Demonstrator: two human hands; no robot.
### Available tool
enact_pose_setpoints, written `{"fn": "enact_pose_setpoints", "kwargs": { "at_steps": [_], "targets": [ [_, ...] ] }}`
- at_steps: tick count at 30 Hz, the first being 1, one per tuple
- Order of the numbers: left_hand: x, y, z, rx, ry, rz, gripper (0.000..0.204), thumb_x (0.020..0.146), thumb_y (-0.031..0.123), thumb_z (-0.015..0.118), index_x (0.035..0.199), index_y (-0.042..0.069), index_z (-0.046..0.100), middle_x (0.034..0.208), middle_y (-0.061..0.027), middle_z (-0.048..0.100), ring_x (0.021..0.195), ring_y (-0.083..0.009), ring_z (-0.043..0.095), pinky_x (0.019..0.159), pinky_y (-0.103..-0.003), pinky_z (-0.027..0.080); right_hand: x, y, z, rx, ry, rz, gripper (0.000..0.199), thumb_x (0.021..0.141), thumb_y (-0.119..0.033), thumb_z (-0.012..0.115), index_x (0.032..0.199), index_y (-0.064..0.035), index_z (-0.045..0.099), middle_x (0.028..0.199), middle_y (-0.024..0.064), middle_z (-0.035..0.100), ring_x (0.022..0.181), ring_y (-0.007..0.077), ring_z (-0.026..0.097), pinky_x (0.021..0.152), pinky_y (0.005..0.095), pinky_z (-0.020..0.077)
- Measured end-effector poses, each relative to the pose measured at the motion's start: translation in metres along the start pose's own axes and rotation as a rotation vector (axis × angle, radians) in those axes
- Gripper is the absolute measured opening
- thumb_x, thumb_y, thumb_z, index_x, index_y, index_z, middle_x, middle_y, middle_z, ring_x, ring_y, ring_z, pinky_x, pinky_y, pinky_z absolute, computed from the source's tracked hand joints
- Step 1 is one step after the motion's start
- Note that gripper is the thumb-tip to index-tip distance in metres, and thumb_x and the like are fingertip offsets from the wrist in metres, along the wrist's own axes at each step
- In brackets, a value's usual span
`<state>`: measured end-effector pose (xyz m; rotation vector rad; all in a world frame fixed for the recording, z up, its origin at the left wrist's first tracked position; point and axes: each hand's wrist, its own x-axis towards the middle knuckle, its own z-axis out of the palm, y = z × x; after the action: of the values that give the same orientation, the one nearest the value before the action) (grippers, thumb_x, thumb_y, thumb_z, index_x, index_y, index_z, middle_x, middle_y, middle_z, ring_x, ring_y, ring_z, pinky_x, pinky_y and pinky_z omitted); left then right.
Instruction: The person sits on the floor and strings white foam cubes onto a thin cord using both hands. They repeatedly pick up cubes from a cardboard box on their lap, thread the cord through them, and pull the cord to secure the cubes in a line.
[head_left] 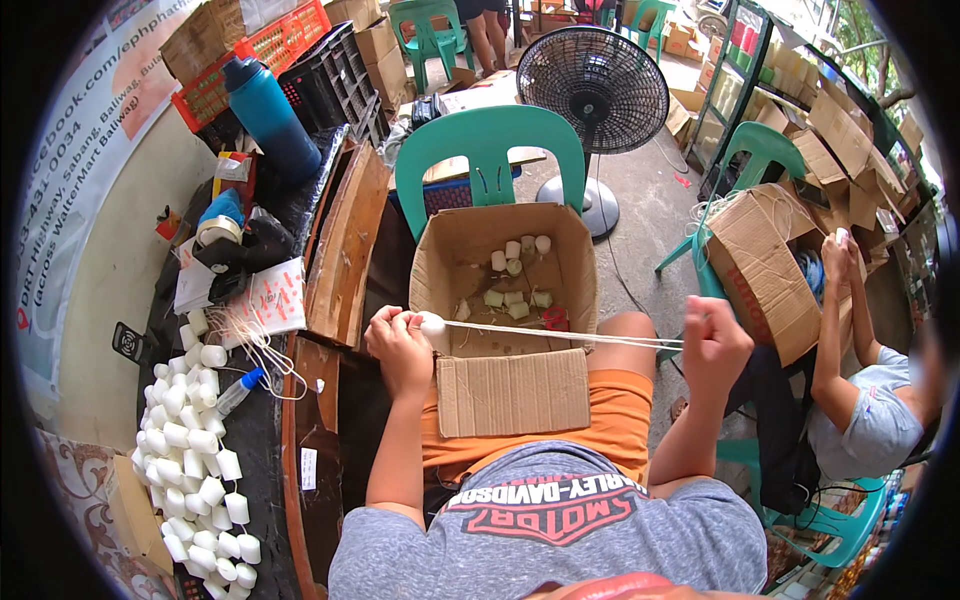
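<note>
My left hand (397,350) pinches a small white cylinder (432,323) that looks like a candle, above the near left side of an open cardboard box (514,396). A doubled white string (560,332) runs taut from the cylinder across to my right hand (716,338), which is a closed fist, slightly blurred, around the string's other end. Inside the box lie several short white cylinders (513,249) and pale green ones (515,306), plus a small red thing (555,318). The box rests on a green plastic chair (490,160) in front of my knees.
On the left, a dark table (270,470) holds a large pile of white cylinders (195,440), loose strings (255,340), a blue-capped bottle (240,391) and a blue tumbler (270,118). A black fan (593,90) stands beyond. At right, a co-worker (865,400) handles string over another box (760,270).
</note>
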<state>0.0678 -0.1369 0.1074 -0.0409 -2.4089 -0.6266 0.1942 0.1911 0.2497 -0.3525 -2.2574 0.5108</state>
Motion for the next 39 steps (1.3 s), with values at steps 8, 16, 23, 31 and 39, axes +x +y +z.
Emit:
{"fn": "enact_pose_setpoints", "kwargs": {
  "at_steps": [8, 16, 23, 31, 39],
  "targets": [
    [0.007, -0.018, 0.0, 0.072, 0.078, -0.052, 0.014, 0.085, 0.02, 0.062, 0.082, 0.006, 0.062, 0.105, -0.0049, 0.053, 0.101, -0.0291, 0.047, 0.086, -0.045, 0.037, 0.005, 0.041, 0.002, -0.189, 0.524, -0.306, 0.014, 0.082, -0.015, 0.059, 0.069, -0.0106, 0.059, 0.052, -0.0006, 0.047, 0.045, 0.0167, 0.044, 0.049, 0.031, 0.0331],
    [0.009, -0.044, 0.004, -0.053, 0.051, -0.041, 0.012, 0.086, 0.017, 0.06, 0.085, 0.005, 0.059, 0.105, -0.0064, 0.056, 0.097, -0.0298, 0.05, 0.082, -0.044, 0.039, 0.009, 0.043, 0.025, -0.405, 0.233, -0.161, 0.009, 0.08, -0.022, 0.064, 0.082, -0.0132, 0.064, 0.069, 0.0023, 0.059, 0.062, 0.0186, 0.054, 0.058, 0.0309, 0.0389],
    [-0.019, 0.034, 0.015, -0.618, -0.352, 0.055, 0.006, 0.086, 0.007, 0.055, 0.088, 0.002, 0.057, 0.103, -0.0089, 0.057, 0.094, -0.0287, 0.053, 0.084, -0.037, 0.04, -0.052, -0.043, 0.119, 0.477, -0.421, -0.359, 0.04, 0.074, -0.014, 0.07, 0.112, -0.009, 0.055, 0.103, 0.0107, 0.061, 0.097, 0.0303, 0.057, 0.086, 0.0413, 0.0444],
    [-0.039, 0.048, 0.031, -0.883, -0.6, -0.099, 0.013, 0.092, 0.013, 0.053, 0.09, 0.001, 0.053, 0.106, -0.0133, 0.053, 0.095, -0.0227, 0.053, 0.084, -0.032, 0.043, -0.1, -0.043, 0.179, 0.575, -0.502, -0.258, 0.01, 0.082, -0.011, 0.062, 0.088, -0.0032, 0.06, 0.086, 0.0128, 0.062, 0.083, 0.0314, 0.06, 0.074, 0.0395, 0.0481],
    [-0.062, 0.035, 0.058, -0.562, -0.55, 0.129, 0.014, 0.089, 0.017, 0.056, 0.09, 0.003, 0.051, 0.092, -0.0125, 0.053, 0.089, -0.0302, 0.05, 0.079, -0.041, 0.039, -0.119, -0.015, 0.199, 0.686, -0.852, 0.174, 0.019, 0.086, -0.016, 0.059, 0.097, -0.0016, 0.066, 0.089, 0.0129, 0.064, 0.078, 0.0237, 0.063, 0.071, 0.0318, 0.0485]
  ]
}}
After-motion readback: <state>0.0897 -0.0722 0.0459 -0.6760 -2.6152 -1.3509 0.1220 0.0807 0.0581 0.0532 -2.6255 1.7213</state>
